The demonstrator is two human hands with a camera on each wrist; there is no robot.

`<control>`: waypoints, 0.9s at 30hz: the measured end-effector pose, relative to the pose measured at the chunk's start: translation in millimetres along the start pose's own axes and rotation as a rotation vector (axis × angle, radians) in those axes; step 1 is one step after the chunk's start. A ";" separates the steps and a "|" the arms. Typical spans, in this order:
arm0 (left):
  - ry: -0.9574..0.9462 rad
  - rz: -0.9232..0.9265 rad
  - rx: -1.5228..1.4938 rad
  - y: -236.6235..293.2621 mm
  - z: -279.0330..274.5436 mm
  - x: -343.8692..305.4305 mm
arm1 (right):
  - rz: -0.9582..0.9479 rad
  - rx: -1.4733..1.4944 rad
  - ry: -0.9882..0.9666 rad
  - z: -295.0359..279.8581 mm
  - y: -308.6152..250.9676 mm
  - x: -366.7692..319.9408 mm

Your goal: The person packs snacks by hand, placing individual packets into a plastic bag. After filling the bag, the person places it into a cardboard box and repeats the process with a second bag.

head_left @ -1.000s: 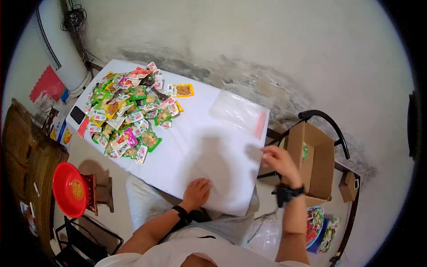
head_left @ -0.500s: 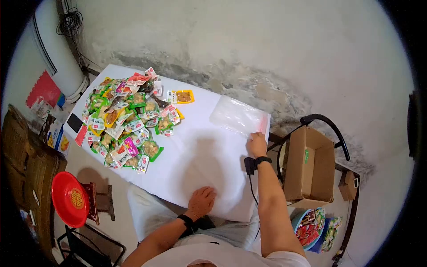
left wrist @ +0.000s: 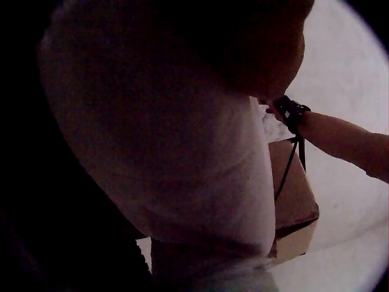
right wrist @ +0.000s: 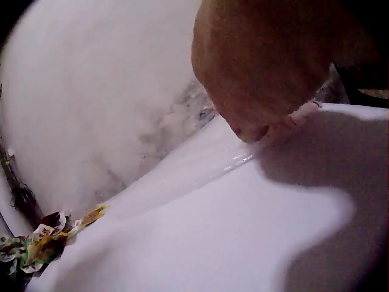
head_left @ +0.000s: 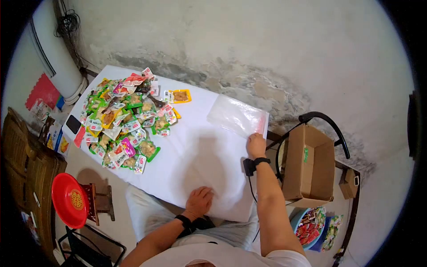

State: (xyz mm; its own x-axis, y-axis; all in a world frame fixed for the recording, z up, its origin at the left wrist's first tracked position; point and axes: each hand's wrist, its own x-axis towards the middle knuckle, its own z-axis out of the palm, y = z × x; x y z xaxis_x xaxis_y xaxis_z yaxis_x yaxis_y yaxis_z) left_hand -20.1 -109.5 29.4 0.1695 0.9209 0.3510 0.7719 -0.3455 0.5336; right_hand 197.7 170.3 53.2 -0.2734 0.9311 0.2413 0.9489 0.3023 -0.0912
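Observation:
Near the table's front edge, the left hand (head_left: 199,201) rests on the white cloth with relaxed fingers, holding nothing. The right hand (head_left: 256,146) is at the near right corner of a flat clear plastic bag (head_left: 233,115) with a pinkish strip at its right end. In the right wrist view, the curled fingers of the right hand (right wrist: 258,73) pinch the edge of the bag (right wrist: 234,161); the fingertips are mostly hidden. A heap of colourful snack packets (head_left: 126,120) covers the table's left part, with one yellow packet (head_left: 181,96) lying right of it.
A black phone (head_left: 73,124) lies at the table's left end. Right of the table stand an open cardboard box (head_left: 297,169), a black curved rail (head_left: 331,122) and a blue basin of packets (head_left: 308,229). A red basin (head_left: 70,200) is at lower left.
The right hand has moved left from beyond the table's right edge onto the bag's near corner. The left hand stays on the cloth. The head view has shifted slightly.

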 end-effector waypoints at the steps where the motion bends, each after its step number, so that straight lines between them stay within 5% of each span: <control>1: 0.003 0.002 0.004 -0.5 0.5 -0.5 | 0.024 0.035 0.042 0.6 0.8 -1.6; 6: 0.009 0.005 0.039 2.0 -1.3 1.6 | 0.095 0.144 0.181 -10.7 -0.7 1.2; 11: 0.017 0.019 0.027 -2.3 5.3 -1.8 | -0.109 0.077 0.333 -11.3 5.2 -0.9; 14: 0.026 0.023 0.024 -3.4 6.0 -3.0 | -0.050 -0.045 0.064 -10.8 6.2 -7.4; 18: 0.017 0.018 0.072 -1.8 3.6 -2.6 | -0.020 -0.047 0.070 10.5 13.6 -5.7; 27: 0.007 0.008 0.053 1.4 0.6 -1.2 | -0.075 0.121 0.413 -29.2 -6.0 2.7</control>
State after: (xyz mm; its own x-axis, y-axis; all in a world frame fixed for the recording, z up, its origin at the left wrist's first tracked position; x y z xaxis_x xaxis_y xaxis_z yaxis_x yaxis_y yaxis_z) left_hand -18.8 -111.0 29.3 0.1716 0.9170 0.3601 0.8019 -0.3424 0.4896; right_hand 195.9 165.1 82.7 -0.2314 0.7533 0.6157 0.8969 0.4103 -0.1650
